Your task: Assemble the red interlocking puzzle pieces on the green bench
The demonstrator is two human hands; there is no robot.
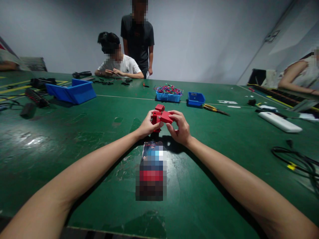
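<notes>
Both hands meet over the middle of the table, above the far end of a phone [152, 151] that lies face up with its screen lit. My left hand [146, 126] is closed round a stack of red blocky parts [156, 118], whose exact kind I cannot make out. Between the thumb and fingers of my right hand [181, 129] is a red block [165, 117], its left end against or just in front of the stack. A small pale pin seems to show at that end. Another red piece [159, 107] sticks up at the back of the stack.
Beyond my hands stand a blue bin of coloured wires [168, 97], a small blue bin [196, 99] and yellow-handled pliers [216, 110]. A large blue bin [72, 92] is at left. At right lie a white case [280, 122] and black cables [296, 156]. Other people are around the table.
</notes>
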